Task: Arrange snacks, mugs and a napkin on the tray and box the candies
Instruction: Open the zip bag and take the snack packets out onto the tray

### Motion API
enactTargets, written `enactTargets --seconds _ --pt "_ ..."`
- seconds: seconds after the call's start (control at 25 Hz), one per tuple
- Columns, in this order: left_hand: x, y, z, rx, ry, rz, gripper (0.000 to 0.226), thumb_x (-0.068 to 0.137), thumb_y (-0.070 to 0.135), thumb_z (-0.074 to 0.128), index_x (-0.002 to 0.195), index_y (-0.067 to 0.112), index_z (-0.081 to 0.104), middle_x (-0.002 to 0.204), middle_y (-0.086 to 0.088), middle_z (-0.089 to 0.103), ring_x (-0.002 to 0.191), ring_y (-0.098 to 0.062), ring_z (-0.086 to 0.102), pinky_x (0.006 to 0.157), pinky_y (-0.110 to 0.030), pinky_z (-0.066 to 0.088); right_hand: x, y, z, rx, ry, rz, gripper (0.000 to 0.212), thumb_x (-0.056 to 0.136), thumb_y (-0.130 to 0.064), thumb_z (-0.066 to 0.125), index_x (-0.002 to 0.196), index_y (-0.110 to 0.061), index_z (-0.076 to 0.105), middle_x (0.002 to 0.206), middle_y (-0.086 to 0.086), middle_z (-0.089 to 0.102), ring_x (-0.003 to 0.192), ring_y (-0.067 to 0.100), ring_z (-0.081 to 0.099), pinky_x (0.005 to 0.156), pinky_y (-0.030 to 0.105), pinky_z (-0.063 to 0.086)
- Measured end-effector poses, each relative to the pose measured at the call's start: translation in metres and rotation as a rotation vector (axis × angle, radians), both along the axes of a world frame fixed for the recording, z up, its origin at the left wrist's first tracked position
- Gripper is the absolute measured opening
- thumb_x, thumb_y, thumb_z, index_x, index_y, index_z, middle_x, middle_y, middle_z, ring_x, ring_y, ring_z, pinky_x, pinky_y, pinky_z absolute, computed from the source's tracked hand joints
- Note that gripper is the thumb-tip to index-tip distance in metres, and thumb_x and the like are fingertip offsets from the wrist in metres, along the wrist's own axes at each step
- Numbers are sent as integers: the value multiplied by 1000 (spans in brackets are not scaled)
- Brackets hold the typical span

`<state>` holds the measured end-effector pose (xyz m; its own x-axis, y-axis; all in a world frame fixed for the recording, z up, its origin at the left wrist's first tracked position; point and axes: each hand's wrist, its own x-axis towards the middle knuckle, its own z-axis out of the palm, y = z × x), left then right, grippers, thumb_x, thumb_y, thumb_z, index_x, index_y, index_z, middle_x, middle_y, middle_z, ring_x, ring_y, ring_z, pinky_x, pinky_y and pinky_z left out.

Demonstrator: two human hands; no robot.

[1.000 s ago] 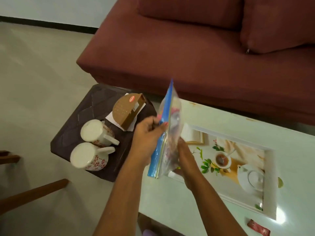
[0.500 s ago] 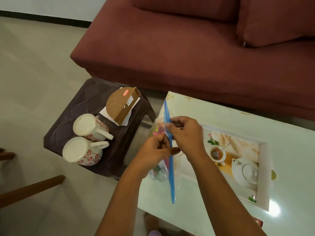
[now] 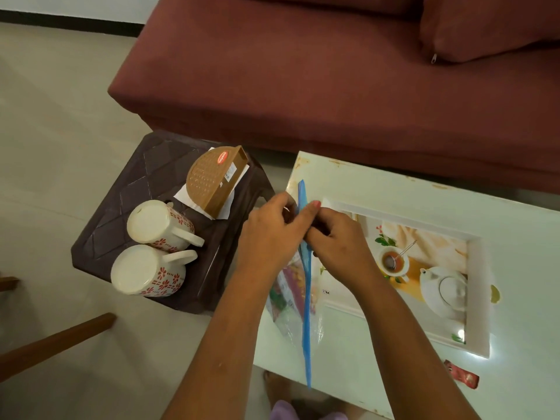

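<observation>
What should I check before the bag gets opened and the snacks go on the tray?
1. Both hands on the zip bag: ok, left hand and right hand pinch its blue strip.
2. Bag open: cannot tell, fingers hide the seal.
3. Tray free: ok.
4. Mugs on tray: not ok, both on the stool.
5. Napkin on tray: not ok, under the brown box.

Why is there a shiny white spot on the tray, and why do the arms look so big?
Head view: the bright spot at the corner of the tray is glare, a light reflecting off its glossy surface; the white table shines too. Head view: the wide-angle lens stretches things near the bottom edge, so the forearms loom large, while the left hand and right hand look sharp.
</observation>
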<state>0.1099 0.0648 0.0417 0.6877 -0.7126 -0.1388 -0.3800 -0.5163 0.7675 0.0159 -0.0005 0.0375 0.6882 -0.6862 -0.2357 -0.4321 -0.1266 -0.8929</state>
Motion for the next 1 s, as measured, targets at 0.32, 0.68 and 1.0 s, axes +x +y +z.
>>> enactTargets --seconds 0.32,0.68,1.0 --pt "7 6 -6 -58 33 -77 28 96 34 44 87 12 60 75 4 60 70 -11 63 61 -18 51 5 10 -3 -134 24 -158 24 93 -20 46 70 -23 51 64 -8 52 57 7 51 49 8 40" --pt "-2 -6 -5 -56 48 -6 21 95 30 47 86 17 61 74 7 60 68 -7 60 60 -19 47 12 -14 -2 -200 -26 -177 14 91 -16 55 94 -12 69 77 -6 62 69 6 61 69 12 50" --pt "-9 -20 3 92 -409 -34 31 96 33 45 96 12 66 89 -8 70 71 -15 59 61 -21 35 9 -8 -1 -302 27 -247 17 91 -21 55 91 -11 70 79 0 67 65 6 55 63 7 39"
